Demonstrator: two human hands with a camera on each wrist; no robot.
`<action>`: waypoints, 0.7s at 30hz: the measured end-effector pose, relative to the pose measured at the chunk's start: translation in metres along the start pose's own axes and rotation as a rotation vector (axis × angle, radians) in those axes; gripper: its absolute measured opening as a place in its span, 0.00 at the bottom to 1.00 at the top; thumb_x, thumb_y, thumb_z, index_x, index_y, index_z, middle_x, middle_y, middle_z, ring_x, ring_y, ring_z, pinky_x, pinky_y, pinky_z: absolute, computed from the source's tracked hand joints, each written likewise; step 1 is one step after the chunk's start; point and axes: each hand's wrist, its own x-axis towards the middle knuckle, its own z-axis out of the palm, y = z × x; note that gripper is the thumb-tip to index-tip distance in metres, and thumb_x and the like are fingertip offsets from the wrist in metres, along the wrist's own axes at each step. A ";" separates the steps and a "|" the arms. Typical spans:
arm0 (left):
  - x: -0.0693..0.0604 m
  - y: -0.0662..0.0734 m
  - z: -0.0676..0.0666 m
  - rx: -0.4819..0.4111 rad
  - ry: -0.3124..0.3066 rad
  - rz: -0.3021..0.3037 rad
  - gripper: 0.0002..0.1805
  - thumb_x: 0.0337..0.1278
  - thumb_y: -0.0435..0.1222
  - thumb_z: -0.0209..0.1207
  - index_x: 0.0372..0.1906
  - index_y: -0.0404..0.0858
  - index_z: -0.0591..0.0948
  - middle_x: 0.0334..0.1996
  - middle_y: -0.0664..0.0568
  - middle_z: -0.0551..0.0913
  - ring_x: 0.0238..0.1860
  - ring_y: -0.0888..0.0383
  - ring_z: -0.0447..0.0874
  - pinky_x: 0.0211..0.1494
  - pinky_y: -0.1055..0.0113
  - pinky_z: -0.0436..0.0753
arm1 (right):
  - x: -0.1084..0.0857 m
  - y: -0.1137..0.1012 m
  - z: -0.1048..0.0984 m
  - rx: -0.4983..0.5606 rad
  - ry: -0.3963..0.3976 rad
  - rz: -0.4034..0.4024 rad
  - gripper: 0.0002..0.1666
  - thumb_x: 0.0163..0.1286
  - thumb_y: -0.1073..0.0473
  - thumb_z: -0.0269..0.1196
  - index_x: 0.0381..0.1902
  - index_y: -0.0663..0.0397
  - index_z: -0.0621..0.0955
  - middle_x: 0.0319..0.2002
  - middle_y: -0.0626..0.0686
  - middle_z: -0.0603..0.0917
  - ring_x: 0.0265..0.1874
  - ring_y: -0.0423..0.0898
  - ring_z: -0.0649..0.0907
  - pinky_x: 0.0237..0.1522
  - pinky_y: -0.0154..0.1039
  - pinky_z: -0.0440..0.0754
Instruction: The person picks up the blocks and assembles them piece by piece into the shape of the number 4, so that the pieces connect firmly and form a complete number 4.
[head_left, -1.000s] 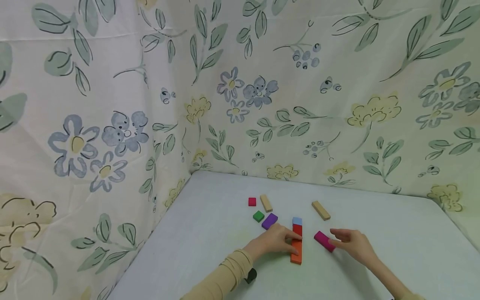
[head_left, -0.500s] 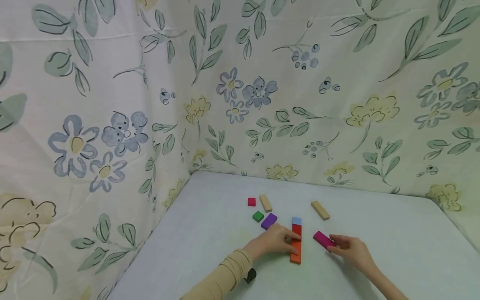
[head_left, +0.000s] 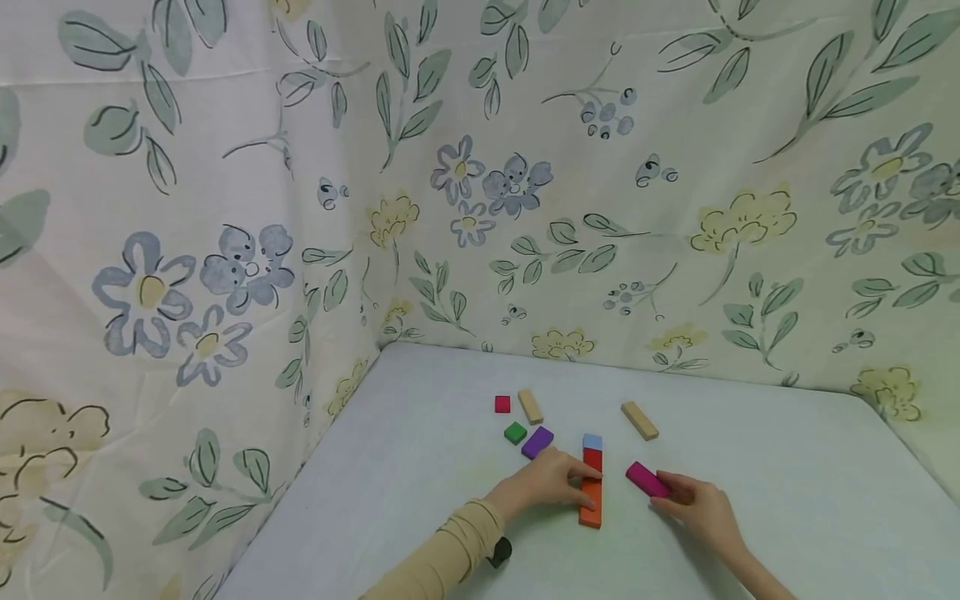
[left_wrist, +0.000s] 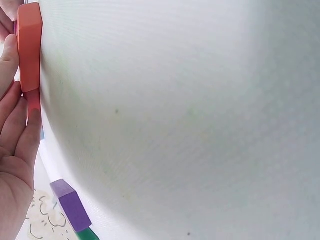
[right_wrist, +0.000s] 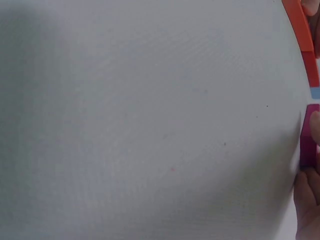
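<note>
A row of blocks runs away from me in the head view: an orange block (head_left: 591, 515) nearest, then a red block (head_left: 593, 459) and a light blue block (head_left: 592, 442). My left hand (head_left: 551, 479) rests on this row from the left, thumb on the orange block and fingers by the red one. In the left wrist view those fingers look fairly straight. To the right of the row, my right hand (head_left: 701, 508) pinches the near end of a magenta block (head_left: 643, 477) between thumb and fingers. The right wrist view shows part of this magenta block (right_wrist: 307, 142) beside the hand.
Left of the row lie a purple block (head_left: 537, 442), a green block (head_left: 515, 432), a pink-red cube (head_left: 502, 404) and a plain wooden block (head_left: 530, 406). Another wooden block (head_left: 640, 421) lies back right. A dark object (head_left: 501, 552) shows by the left sleeve. Floral cloth (head_left: 480, 208) borders the white table (head_left: 420, 433).
My right hand has closed its thumb and fingers on the magenta block and shifted slightly nearer to me. The left hand has stayed in place on the row.
</note>
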 end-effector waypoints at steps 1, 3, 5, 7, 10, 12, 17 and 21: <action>0.000 0.000 0.000 -0.001 -0.001 -0.001 0.25 0.50 0.49 0.66 0.56 0.50 0.81 0.18 0.62 0.64 0.19 0.70 0.53 0.22 0.78 0.56 | -0.001 0.000 0.001 -0.003 0.009 -0.003 0.31 0.52 0.56 0.73 0.53 0.64 0.80 0.49 0.66 0.83 0.44 0.55 0.85 0.40 0.37 0.84; 0.000 0.000 0.000 -0.001 -0.001 -0.003 0.25 0.50 0.49 0.66 0.56 0.50 0.81 0.19 0.63 0.65 0.19 0.70 0.54 0.22 0.78 0.56 | -0.002 0.001 0.002 -0.009 0.027 -0.016 0.30 0.52 0.56 0.73 0.53 0.64 0.80 0.48 0.65 0.84 0.43 0.53 0.86 0.39 0.34 0.83; 0.000 0.000 0.000 -0.002 -0.001 -0.004 0.24 0.50 0.48 0.66 0.55 0.50 0.81 0.19 0.63 0.66 0.19 0.70 0.54 0.22 0.79 0.56 | -0.003 0.001 0.003 -0.018 0.046 -0.026 0.30 0.52 0.57 0.73 0.52 0.63 0.81 0.47 0.65 0.84 0.41 0.52 0.86 0.37 0.30 0.82; 0.000 0.000 0.000 -0.005 0.000 -0.006 0.24 0.50 0.48 0.66 0.55 0.50 0.81 0.19 0.63 0.66 0.19 0.70 0.54 0.22 0.79 0.56 | -0.003 0.002 0.004 -0.028 0.064 -0.039 0.29 0.52 0.57 0.73 0.52 0.63 0.81 0.46 0.64 0.85 0.40 0.52 0.86 0.36 0.28 0.80; 0.000 0.001 0.000 -0.001 0.001 -0.007 0.24 0.51 0.49 0.66 0.56 0.50 0.81 0.18 0.62 0.65 0.19 0.70 0.54 0.23 0.79 0.57 | -0.004 0.003 0.006 -0.036 0.090 -0.052 0.28 0.51 0.58 0.73 0.51 0.62 0.82 0.46 0.64 0.85 0.40 0.53 0.87 0.36 0.28 0.80; -0.001 0.002 0.000 0.005 0.004 -0.006 0.24 0.51 0.49 0.66 0.56 0.50 0.81 0.18 0.62 0.63 0.18 0.70 0.54 0.23 0.79 0.57 | -0.004 0.004 0.007 -0.042 0.099 -0.056 0.28 0.51 0.58 0.73 0.50 0.62 0.82 0.45 0.64 0.85 0.40 0.53 0.87 0.36 0.29 0.81; -0.001 0.002 0.000 0.002 0.005 -0.013 0.25 0.50 0.49 0.66 0.55 0.50 0.81 0.18 0.62 0.65 0.19 0.70 0.54 0.23 0.79 0.58 | -0.003 0.003 0.007 -0.035 0.095 -0.044 0.27 0.52 0.58 0.73 0.50 0.63 0.82 0.46 0.64 0.85 0.39 0.52 0.87 0.34 0.29 0.81; -0.001 0.002 0.000 -0.001 -0.002 -0.025 0.25 0.50 0.49 0.66 0.56 0.50 0.81 0.22 0.63 0.71 0.20 0.70 0.55 0.24 0.79 0.59 | -0.003 0.002 0.007 -0.025 0.093 -0.033 0.26 0.52 0.59 0.72 0.50 0.62 0.82 0.45 0.64 0.85 0.38 0.51 0.87 0.34 0.28 0.81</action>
